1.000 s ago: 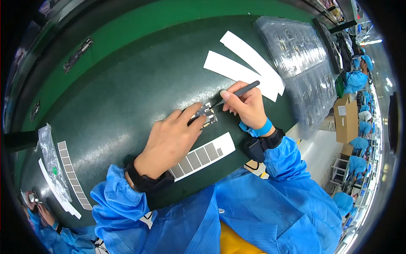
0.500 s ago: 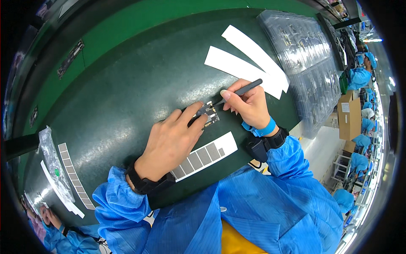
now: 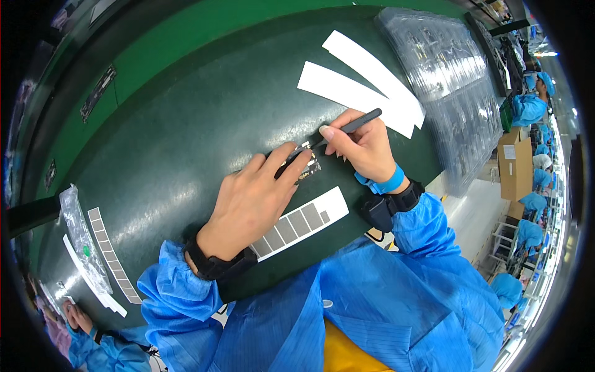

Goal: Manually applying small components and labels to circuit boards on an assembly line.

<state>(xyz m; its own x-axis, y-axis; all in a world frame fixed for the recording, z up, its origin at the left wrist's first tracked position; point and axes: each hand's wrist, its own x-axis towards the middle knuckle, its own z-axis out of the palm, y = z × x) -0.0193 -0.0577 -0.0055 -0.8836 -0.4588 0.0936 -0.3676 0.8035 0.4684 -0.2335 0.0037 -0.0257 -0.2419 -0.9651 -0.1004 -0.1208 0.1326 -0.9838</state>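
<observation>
My left hand [image 3: 257,198] lies flat on the dark green mat, its fingertips pressing a small metal-and-black part [image 3: 307,167]. My right hand [image 3: 362,146] grips black tweezers [image 3: 338,131] like a pen, with the tips touching the same part. Just below my hands lies a white backing strip [image 3: 300,222] carrying several grey square stickers. Most of the small part is hidden under my left fingers.
Two blank white strips [image 3: 359,87] lie beyond my right hand. Clear plastic trays [image 3: 446,80] stretch along the right. A second sticker strip [image 3: 111,254] and a plastic bag [image 3: 80,239] lie at the left. Another person's hands [image 3: 74,316] show at lower left; more workers sit far right.
Both hands stay on the small part. The tweezers have shifted slightly while the view drifted a little.
</observation>
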